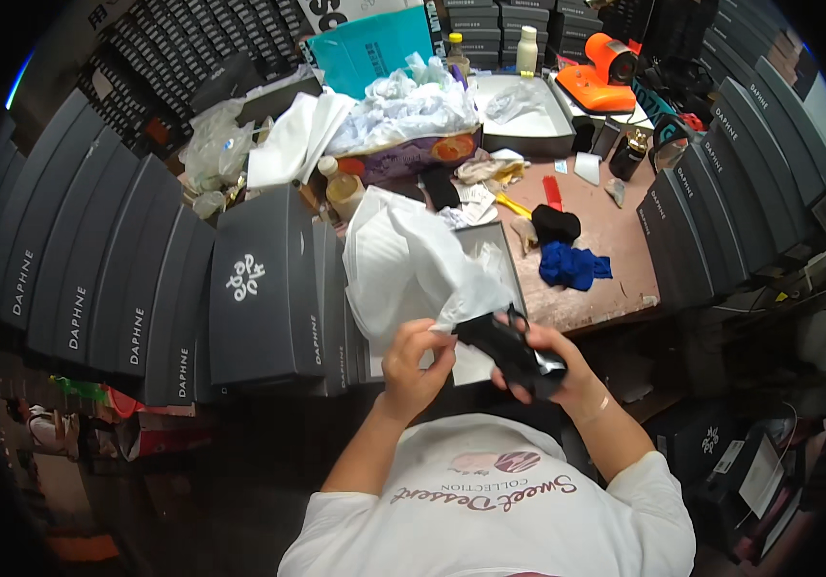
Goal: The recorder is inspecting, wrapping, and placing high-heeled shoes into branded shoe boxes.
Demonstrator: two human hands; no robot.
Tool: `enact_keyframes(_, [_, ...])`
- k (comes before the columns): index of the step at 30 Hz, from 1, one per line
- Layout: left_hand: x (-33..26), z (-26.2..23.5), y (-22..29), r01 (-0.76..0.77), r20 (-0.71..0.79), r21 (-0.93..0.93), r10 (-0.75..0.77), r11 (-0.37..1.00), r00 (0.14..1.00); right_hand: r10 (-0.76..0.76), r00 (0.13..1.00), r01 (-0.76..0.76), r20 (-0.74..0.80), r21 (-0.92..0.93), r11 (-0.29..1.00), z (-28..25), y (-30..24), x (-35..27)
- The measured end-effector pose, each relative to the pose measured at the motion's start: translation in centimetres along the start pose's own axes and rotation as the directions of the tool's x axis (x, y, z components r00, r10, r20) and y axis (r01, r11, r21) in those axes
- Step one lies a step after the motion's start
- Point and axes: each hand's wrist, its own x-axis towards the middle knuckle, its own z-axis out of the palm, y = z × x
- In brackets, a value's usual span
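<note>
A glossy black shoe (511, 352) is gripped in my right hand (571, 370), held tilted over the near edge of the table. My left hand (411, 370) pinches a corner of white tissue paper (398, 255) beside the shoe's far left end. The rest of that sheet drapes over an open shoebox (516, 262) just beyond my hands, hiding much of its inside. To the right of this box lie a crumpled blue cloth (571, 266) and a black cloth (555, 224).
Dark grey shoeboxes (264, 288) stand in a row at left, with more boxes (711, 212) stacked at right. Farther back are a purple carton (403, 163) full of crumpled paper, a white box lid (547, 125), bottles (526, 53) and an orange device (597, 82).
</note>
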Motion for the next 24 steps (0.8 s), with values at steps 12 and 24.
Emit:
enact_keyframes(12, [0.6,-1.7,-4.8,0.151,0.235,0.264,-0.215,0.953,0.948,0.095,0.994,-0.108,0.052,0.561,0.821,-3.1,4.3,3.6])
enact_keyframes(24, [2.6,0.0,-2.8,0.128,0.347,0.197,-0.191,0.972,0.918,0.027,0.977,-0.137,0.211,0.527,0.839,-5.1,4.4,2.7])
